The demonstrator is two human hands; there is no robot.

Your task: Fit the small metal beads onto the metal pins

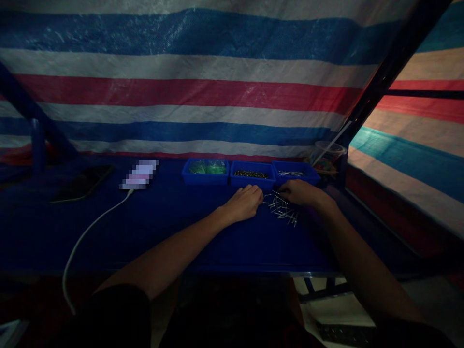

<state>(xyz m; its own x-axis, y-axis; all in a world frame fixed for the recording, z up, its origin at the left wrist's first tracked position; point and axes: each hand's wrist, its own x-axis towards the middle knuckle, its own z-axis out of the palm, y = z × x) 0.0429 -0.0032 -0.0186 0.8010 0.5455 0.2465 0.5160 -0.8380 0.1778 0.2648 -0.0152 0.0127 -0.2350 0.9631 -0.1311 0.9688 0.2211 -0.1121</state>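
Observation:
Both my hands rest on a dark blue table (174,227) beside a loose pile of thin metal pins (282,209). My left hand (245,201) lies just left of the pile with its fingers curled in, knuckles up; what it pinches is hidden. My right hand (300,192) sits at the pile's upper right, fingers bent down onto the pins. Behind the hands stand three small blue trays: one with green pieces (206,170), one with small dark parts (251,175), one with metal pins (294,173).
A striped blue, white and red tarp (188,92) hangs behind the table. A clear plastic cup (328,154) stands at the back right. A dark phone (84,182) and a small pale device (140,174) with a white cable (85,234) lie at the left.

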